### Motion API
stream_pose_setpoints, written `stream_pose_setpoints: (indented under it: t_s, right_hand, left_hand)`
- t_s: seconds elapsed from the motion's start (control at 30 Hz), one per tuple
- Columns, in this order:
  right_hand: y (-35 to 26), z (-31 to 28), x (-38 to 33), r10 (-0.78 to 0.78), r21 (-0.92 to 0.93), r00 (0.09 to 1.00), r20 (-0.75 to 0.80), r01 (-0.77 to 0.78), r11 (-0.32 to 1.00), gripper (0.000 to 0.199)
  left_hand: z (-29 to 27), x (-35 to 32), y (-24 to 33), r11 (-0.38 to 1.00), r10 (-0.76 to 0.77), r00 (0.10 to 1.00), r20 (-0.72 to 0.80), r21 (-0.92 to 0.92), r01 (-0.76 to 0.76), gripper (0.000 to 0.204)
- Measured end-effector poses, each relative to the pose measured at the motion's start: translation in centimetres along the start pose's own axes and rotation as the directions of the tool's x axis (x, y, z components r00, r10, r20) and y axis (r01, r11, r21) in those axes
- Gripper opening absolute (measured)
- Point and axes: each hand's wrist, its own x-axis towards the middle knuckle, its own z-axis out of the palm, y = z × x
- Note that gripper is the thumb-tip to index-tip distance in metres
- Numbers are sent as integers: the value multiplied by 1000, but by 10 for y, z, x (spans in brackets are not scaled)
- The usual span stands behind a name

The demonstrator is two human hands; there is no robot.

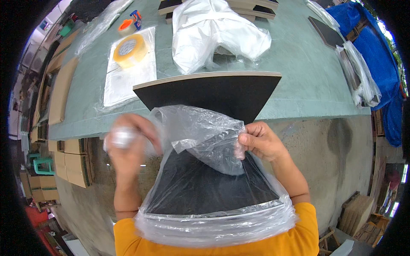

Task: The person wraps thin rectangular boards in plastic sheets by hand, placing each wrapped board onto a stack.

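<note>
A clear plastic bag bunches up in front of me, its loose upper part folded over. My right hand pinches the bag's right edge between thumb and fingers. On the left, my left hand is smeared by motion beside the bag's other edge, its fingers curved. A shiny whitish patch shows on that hand; what it is stays unclear. Black boards in clear plastic lie stacked against my body under the bag. Beyond my hands, a black board stack with pale layered edges overhangs the table's near edge.
The green table holds a yellow tape roll on a flat white packet, an orange tape roll and a white plastic bundle. Wrapped boards and a blue tarp are at right, cartons at left.
</note>
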Motion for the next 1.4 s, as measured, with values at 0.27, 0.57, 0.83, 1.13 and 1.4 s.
stream_pose_setpoints:
  t_s: [0.27, 0.57, 0.83, 1.13, 1.4]
  right_hand:
    - [3, 29, 12, -217, 92, 976, 1, 216, 972, 18]
    - [-11, 14, -5, -282, -61, 935, -214, 275, 960, 14]
    - [1, 41, 25, -264, 6, 963, -58, 264, 964, 22]
    - [-18, 15, -5, -308, -230, 949, -72, 284, 931, 23]
    - [-57, 80, 4, -845, -458, 526, 99, 778, 431, 19]
  left_hand:
    - [77, 6, 30, 971, -233, 798, 556, 176, 161, 12]
    - [5, 18, -17, 876, -325, 944, 54, 394, 279, 7]
    - [78, 10, 30, 973, -178, 800, 573, 224, 56, 11]
    - [-43, 25, -26, 758, -213, 964, -157, 596, 265, 23]
    - [68, -12, 26, 985, -52, 669, 742, 149, -89, 27]
